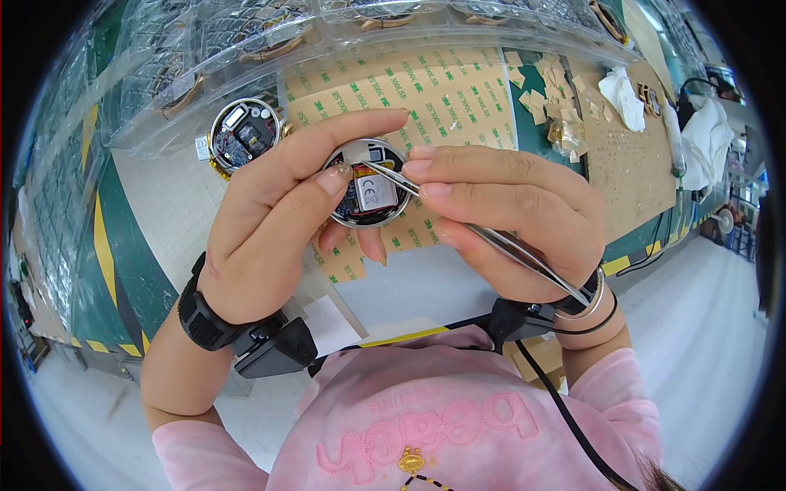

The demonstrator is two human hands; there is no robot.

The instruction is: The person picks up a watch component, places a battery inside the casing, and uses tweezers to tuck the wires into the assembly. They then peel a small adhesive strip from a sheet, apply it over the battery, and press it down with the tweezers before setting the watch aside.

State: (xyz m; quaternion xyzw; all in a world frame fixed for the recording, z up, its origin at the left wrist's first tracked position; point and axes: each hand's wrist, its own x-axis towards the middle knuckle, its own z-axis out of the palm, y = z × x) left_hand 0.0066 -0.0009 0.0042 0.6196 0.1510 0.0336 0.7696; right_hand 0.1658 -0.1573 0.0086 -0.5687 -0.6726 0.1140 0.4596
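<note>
So here's how we've got it: the round module [377, 196], metal ring around a circuit board and a silver block, is up in our left hand [274, 209], over the middle of the tabletop [150, 250]. The thumb is on the face at its left side, the index finger arches past the far side of the ring, and other fingertips peek out below. So that hand's grip is narrow, and full.

Our right hand [524, 209] is pinching metal tweezers [524, 256] between thumb and fingers. The big thing here is the angle: the module lies to the left of the right hand, and the tweezers run diagonally, back end by the right wrist, points aimed toward the tabletop's far left corner. The points sit over the module's upper half, by an orange strip [361, 171]. Touching or just above? We honestly can't tell. The left hand is nearer since it's actually on the ring; the right only reaches in through the tweezers.

Around us: a second module [244, 135] beyond the left hand, clear trays [327, 37] along the far edge, a printed brown sheet [393, 86] underneath, and paper scraps [534, 105] toward the far right corner.
</note>
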